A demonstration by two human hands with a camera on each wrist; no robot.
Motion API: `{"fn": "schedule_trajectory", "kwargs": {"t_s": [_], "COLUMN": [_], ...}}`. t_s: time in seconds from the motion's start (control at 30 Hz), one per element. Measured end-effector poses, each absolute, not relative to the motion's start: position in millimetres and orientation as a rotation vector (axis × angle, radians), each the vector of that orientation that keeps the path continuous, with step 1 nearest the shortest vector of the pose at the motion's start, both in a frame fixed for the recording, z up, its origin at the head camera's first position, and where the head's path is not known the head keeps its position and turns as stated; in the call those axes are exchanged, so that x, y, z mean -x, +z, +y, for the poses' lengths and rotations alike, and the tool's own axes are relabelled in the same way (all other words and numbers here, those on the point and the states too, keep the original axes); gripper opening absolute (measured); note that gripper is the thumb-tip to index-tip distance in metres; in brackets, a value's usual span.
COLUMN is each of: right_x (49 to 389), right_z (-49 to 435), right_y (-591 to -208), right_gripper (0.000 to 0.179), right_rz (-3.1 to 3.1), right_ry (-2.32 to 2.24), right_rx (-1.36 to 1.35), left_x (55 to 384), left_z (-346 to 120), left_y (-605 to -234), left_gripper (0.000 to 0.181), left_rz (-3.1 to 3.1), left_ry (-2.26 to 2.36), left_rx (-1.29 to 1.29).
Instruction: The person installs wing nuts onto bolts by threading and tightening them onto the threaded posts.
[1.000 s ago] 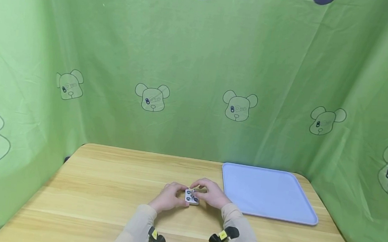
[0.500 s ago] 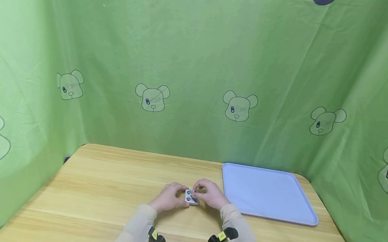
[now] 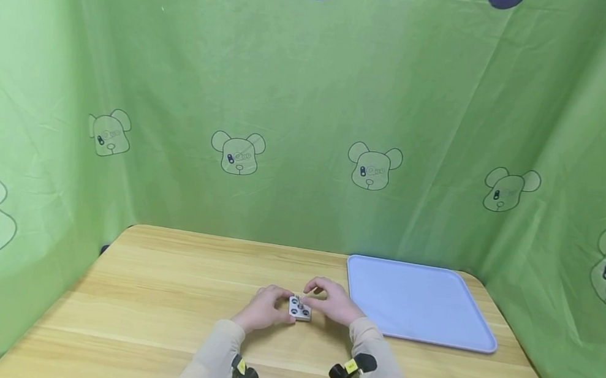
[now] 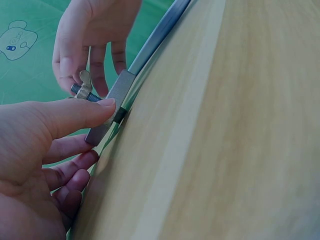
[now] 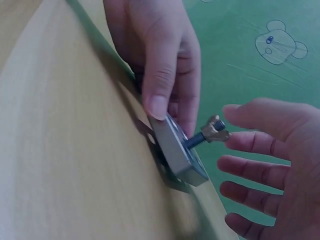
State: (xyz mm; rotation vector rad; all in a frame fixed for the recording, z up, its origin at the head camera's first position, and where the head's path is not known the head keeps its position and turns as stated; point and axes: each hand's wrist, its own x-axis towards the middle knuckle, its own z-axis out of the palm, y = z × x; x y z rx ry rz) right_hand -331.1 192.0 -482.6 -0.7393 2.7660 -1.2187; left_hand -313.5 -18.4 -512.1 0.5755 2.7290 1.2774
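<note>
A small grey metal block (image 3: 295, 307) with several holes lies flat near the middle of the table, between the hands. My left hand (image 3: 262, 311) holds its left side, thumb on the near edge and fingers on the far edge. From the block's middle rises a threaded bolt (image 5: 194, 141), and a brass-coloured wing nut (image 5: 216, 131) sits near its top end. Around the nut, my right hand (image 3: 336, 303) has its thumb and index finger spread; the index fingertip is beside one wing, and whether it touches cannot be told.
A pale blue tray (image 3: 418, 303) lies on the wooden table (image 3: 187, 288) at the right, close behind the right wrist. Green curtains (image 3: 300, 213) hang behind and at both sides. Each forearm carries a black wrist camera.
Half a second ago my right thumb and index finger were close together at the wing nut; now they are spread wider. My left hand and the block stay in place.
</note>
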Motion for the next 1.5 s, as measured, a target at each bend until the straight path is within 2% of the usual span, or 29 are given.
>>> {"fn": "schedule_trajectory", "kwargs": {"t_s": [0.3, 0.73, 1.1, 1.37, 1.5], "right_x": [333, 330, 331, 331, 330], "right_z": [195, 188, 187, 185, 183], "right_y": [-483, -485, -486, -486, -487], "right_gripper": [0.011, 0.030, 0.014, 0.009, 0.012], "right_rz": [2.795, 2.727, 2.750, 2.773, 2.793], "right_ry": [-1.190, -1.213, -1.183, -1.176, -1.174], "right_rx": [0.739, 0.815, 0.839, 0.809, 0.785], "left_x": [314, 313, 313, 311, 311], "left_z": [-19, -19, -19, -19, -19], "left_y": [-513, -512, -510, -507, -507], "left_gripper": [0.059, 0.058, 0.057, 0.058, 0.058], "left_rz": [2.722, 2.718, 2.725, 2.722, 2.720], "left_ry": [1.292, 1.295, 1.291, 1.283, 1.282], "left_rx": [-0.568, -0.568, -0.571, -0.572, -0.574]}}
